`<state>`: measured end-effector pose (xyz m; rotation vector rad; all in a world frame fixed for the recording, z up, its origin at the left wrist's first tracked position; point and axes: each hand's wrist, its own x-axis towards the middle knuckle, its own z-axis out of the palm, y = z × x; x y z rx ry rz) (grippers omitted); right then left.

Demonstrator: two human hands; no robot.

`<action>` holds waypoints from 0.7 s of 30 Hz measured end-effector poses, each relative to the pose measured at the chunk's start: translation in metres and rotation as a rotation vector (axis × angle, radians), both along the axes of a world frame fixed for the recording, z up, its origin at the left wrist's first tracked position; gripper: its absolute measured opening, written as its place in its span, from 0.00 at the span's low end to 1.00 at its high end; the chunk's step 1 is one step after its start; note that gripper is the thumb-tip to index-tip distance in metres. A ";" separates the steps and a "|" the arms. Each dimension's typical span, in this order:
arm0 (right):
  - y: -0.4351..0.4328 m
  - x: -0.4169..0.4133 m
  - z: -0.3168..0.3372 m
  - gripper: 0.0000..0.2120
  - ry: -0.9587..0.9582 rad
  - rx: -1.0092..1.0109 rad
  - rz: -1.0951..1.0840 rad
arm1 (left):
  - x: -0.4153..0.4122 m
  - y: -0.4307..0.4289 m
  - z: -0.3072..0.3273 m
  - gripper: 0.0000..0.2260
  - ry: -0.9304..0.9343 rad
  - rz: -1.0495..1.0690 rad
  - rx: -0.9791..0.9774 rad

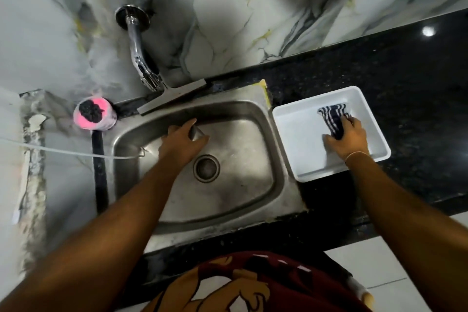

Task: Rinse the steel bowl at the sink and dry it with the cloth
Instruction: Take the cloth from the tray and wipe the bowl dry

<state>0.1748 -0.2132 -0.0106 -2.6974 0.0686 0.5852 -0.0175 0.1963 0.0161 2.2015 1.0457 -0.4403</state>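
Observation:
My left hand (183,140) reaches into the steel sink (253,185) and closes around a small steel bowl (196,132), of which only a sliver shows between the fingers. My right hand (350,138) rests in a white tray (304,162) on the counter to the right of the sink and grips a dark blue and white checked cloth (333,115). The chrome tap (141,58) juts from the wall above the sink's back edge; no water stream is visible.
A pink cup holding a dark scrubber (94,114) sits at the sink's back left corner. The drain (206,168) lies mid-basin. A flat grey strip (172,97) leans across the back rim. Black granite counter (405,71) extends right; a thin white cord (63,152) crosses at left.

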 end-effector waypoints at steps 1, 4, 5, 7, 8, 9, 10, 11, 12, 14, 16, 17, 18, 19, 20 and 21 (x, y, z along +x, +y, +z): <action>-0.004 0.000 -0.003 0.37 -0.020 -0.005 0.017 | 0.001 -0.001 0.001 0.37 -0.037 0.003 -0.007; -0.012 0.010 -0.009 0.29 -0.104 0.068 -0.013 | 0.001 -0.007 0.013 0.32 -0.196 0.257 -0.239; -0.014 0.014 -0.011 0.25 -0.124 0.096 -0.058 | 0.001 -0.008 0.019 0.28 -0.241 0.413 -0.391; -0.014 0.021 -0.010 0.18 -0.100 0.237 -0.252 | -0.002 -0.009 0.029 0.19 -0.276 0.727 -0.777; -0.011 0.023 -0.006 0.15 -0.071 0.372 -0.378 | -0.006 -0.009 0.033 0.18 -0.280 0.817 -0.919; -0.006 0.024 -0.001 0.13 -0.027 0.543 -0.504 | -0.011 -0.009 0.035 0.19 -0.302 0.873 -1.013; 0.001 0.023 0.003 0.13 0.059 0.756 -0.628 | -0.017 -0.009 0.035 0.20 -0.336 0.918 -1.077; 0.009 0.018 0.010 0.14 0.192 0.969 -0.714 | -0.023 -0.009 0.036 0.20 -0.368 0.940 -1.129; 0.020 0.011 0.019 0.16 0.332 1.127 -0.740 | -0.028 -0.010 0.038 0.20 -0.399 0.941 -1.177; 0.042 -0.012 0.034 0.20 0.535 1.214 -0.618 | -0.033 -0.015 0.041 0.21 -0.453 0.931 -1.231; 0.069 -0.042 0.048 0.16 0.573 1.172 -0.413 | -0.037 -0.022 0.048 0.24 -0.492 0.855 -1.226; 0.083 -0.054 0.053 0.14 0.574 1.141 -0.334 | -0.035 -0.026 0.051 0.26 -0.502 0.809 -1.208; 0.099 -0.067 0.058 0.13 0.584 1.109 -0.249 | -0.034 -0.031 0.055 0.27 -0.517 0.767 -1.183; 0.116 -0.081 0.064 0.13 0.606 1.080 -0.159 | -0.034 -0.035 0.060 0.27 -0.540 0.725 -1.152; 0.134 -0.095 0.068 0.12 0.624 1.070 -0.082 | -0.033 -0.040 0.066 0.26 -0.557 0.681 -1.116; 0.151 -0.107 0.073 0.10 0.632 1.089 -0.019 | -0.032 -0.046 0.071 0.23 -0.559 0.627 -1.070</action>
